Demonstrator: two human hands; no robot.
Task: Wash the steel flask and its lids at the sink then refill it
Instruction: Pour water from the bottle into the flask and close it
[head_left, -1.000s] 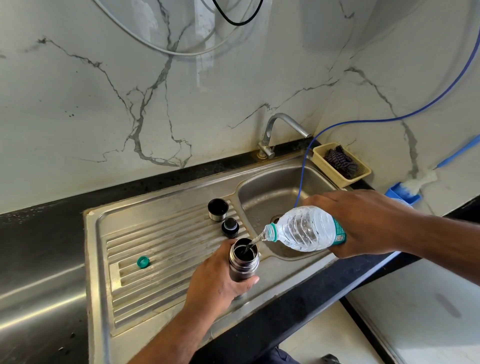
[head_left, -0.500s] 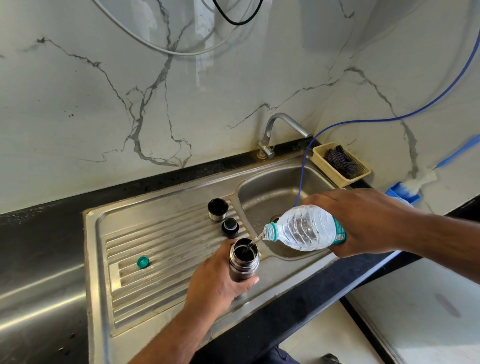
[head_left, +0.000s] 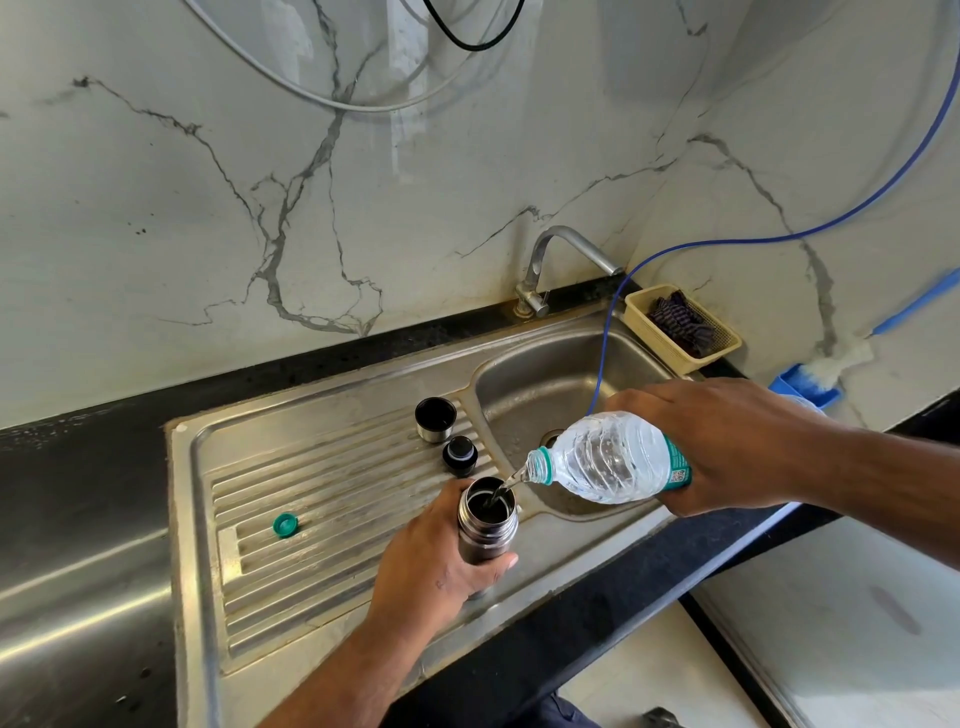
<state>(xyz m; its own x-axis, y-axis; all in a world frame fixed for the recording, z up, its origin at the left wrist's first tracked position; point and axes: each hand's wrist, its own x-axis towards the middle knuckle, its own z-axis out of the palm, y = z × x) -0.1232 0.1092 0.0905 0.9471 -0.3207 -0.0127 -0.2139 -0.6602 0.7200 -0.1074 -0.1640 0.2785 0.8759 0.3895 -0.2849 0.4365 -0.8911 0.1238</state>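
One steel flask (head_left: 487, 525) is upright at the drainboard's (head_left: 322, 483) right edge, with the left hand (head_left: 441, 561) wrapped round its body. The right hand (head_left: 727, 441) grips one tilted plastic bottle (head_left: 608, 460), water streaming into the flask's mouth. Two lids sit just behind: steel cup (head_left: 435, 420) and black stopper (head_left: 460, 456). One green cap (head_left: 285, 524) lies well left.

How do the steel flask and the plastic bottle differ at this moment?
The steel flask is upright, gripped by the left hand; the plastic bottle is tipped almost level, held by the right hand. The flask is opaque dark metal; the bottle is clear, with a green label. The flask takes in water; the bottle pours it. Both are uncapped.
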